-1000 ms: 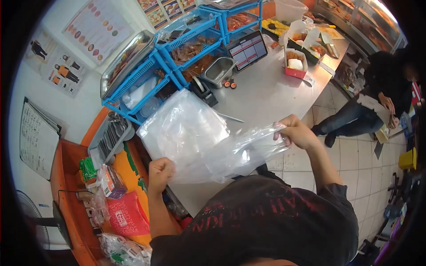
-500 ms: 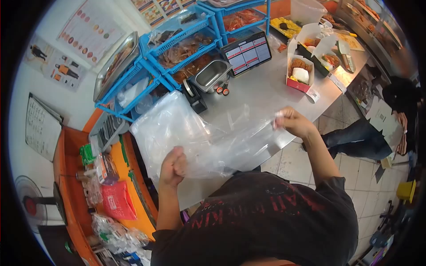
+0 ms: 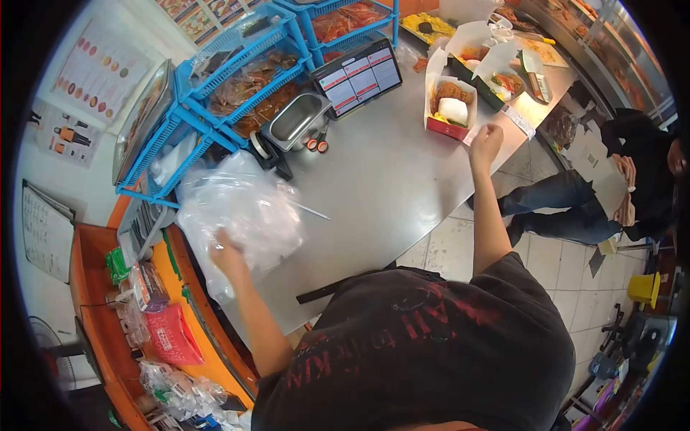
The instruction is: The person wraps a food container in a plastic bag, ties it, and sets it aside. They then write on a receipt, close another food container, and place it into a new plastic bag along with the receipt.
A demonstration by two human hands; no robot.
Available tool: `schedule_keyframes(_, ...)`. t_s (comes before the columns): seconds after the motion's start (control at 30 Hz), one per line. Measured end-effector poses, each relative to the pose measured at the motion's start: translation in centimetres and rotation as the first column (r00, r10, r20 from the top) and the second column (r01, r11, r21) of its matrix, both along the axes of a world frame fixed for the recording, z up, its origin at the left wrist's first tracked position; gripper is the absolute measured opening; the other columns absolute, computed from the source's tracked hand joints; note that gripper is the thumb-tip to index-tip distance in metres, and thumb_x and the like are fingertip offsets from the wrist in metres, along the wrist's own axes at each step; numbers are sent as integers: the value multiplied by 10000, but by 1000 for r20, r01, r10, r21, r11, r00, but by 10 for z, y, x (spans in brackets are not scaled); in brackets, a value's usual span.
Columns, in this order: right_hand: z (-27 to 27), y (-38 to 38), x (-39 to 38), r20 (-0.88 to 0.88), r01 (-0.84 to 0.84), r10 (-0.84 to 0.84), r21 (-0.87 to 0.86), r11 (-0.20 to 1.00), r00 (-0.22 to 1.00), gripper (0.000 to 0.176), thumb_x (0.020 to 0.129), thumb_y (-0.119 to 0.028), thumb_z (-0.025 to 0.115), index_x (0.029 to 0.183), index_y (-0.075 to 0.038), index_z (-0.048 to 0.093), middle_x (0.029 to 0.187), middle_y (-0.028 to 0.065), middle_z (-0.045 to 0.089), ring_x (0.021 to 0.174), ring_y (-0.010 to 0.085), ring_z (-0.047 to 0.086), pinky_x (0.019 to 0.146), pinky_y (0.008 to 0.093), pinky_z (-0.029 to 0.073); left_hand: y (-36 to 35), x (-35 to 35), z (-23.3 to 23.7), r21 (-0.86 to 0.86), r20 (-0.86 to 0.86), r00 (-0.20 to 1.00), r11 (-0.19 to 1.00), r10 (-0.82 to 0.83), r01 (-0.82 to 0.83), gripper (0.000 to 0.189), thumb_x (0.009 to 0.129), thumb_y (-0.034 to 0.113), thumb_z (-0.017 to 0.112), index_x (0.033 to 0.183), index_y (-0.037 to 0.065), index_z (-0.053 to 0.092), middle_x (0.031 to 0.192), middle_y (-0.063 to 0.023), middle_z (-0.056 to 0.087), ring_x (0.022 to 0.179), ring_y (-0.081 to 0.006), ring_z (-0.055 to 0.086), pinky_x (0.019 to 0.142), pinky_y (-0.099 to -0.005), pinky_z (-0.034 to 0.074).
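My left hand (image 3: pixel 228 255) is on the near left part of a heap of clear plastic bags (image 3: pixel 269 212) at the table's left end. Motion smears its fingers. Over the right table edge, my right hand (image 3: pixel 486 146) has its fingers curled in, right beside the front corner of an open red and white food box (image 3: pixel 458 131); I cannot tell what it holds, if anything. Fried chicken (image 3: pixel 453 91) and a white wrapped portion (image 3: pixel 453 110) lie in that box. Behind it stand open green-sided boxes (image 3: pixel 501 87) with food inside.
Blue stacked baskets (image 3: pixel 248 68) line the back left. Before them are a tablet (image 3: pixel 358 77), a steel pan (image 3: pixel 297 121), scissors (image 3: pixel 317 144) and a tape dispenser (image 3: pixel 272 156). A thin white strip (image 3: pixel 314 211) lies beside the bags. Another person (image 3: pixel 568 205) stands at right, holding cardboard.
The clear plastic stretched between my hands is now gathered on the heap at left. My left hand moved left onto it; my right hand moved toward the red box. The view shifted.
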State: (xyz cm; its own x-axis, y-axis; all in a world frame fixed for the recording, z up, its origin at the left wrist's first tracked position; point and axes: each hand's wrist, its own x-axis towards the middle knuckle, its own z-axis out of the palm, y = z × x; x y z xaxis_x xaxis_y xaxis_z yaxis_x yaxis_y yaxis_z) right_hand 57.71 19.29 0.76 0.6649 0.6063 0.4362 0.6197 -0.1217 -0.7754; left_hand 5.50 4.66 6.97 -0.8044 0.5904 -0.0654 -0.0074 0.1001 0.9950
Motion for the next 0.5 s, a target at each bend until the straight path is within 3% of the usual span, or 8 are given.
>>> schedule_keyframes(0.03,-27,2,18,185,119,-110,-35,992,976,296,885,-231,448,1020,22,523,1010,184,544,961,305,525,852,428,393,4,-5,12,63,-34,999,998,-7,9,391,861,224,611,1124,-19,455,797,-73,542,655,-128,522,583,-268,454)
schedule_keyframes(0.1,-70,-18,15,358,-116,363,-555,824,861,329,862,-248,461,1058,10,518,1087,187,518,1056,324,477,907,469,348,30,-5,3,12,-146,973,983,181,-182,441,856,202,612,1176,-31,418,971,-135,508,840,-180,510,741,-322,431)
schedule_keyframes(0.13,-73,-40,-21,670,-31,228,-292,956,706,352,845,-242,485,1101,-2,505,1098,189,531,1015,346,499,876,484,363,43,-3,1,-8,-273,896,931,350,-366,496,851,180,614,1229,-42,381,1144,-197,473,1025,-233,498,900,-376,407)
schedule_keyframes(0.23,-36,-91,-119,259,-443,639,-537,718,724,266,776,-168,498,970,8,544,926,214,554,844,360,514,741,484,392,53,59,14,260,-755,573,948,319,-184,576,835,168,619,1279,-51,324,1319,-209,340,1235,-272,331,1053,-409,228)
schedule_keyframes(0.3,-36,-127,-180,193,-595,812,-591,544,551,282,742,-168,546,955,16,556,914,212,556,841,347,521,744,463,407,51,108,-7,76,-649,733,942,-202,327,537,806,148,624,1254,-28,386,1271,-170,429,1179,-282,403,1022,-396,280)
schedule_keyframes(0.4,-32,-140,-197,212,-818,913,-407,407,348,396,721,-182,609,1072,-6,558,937,182,547,901,345,525,793,441,421,47,154,-74,-492,-725,-58,456,-687,742,315,782,68,566,1094,48,528,1180,-171,511,1177,-329,421,1008,-447,297)
schedule_keyframes(0.47,-29,-95,-170,-366,-826,805,-505,251,468,342,741,-150,589,1054,-20,543,1038,188,526,991,364,489,845,454,394,23,170,-100,-604,-639,-105,412,-762,682,316,788,94,566,1099,51,527,1220,-145,490,1209,-307,404,1020,-467,273)
schedule_keyframes(0.5,-25,-79,-150,-33,-686,714,-316,656,699,341,741,-99,567,1063,8,525,1073,212,513,1002,364,483,864,462,376,21,175,-101,-609,-632,-87,424,-770,671,316,788,94,566,1099,51,527,1220,-145,490,1209,-307,404,1020,-467,273)
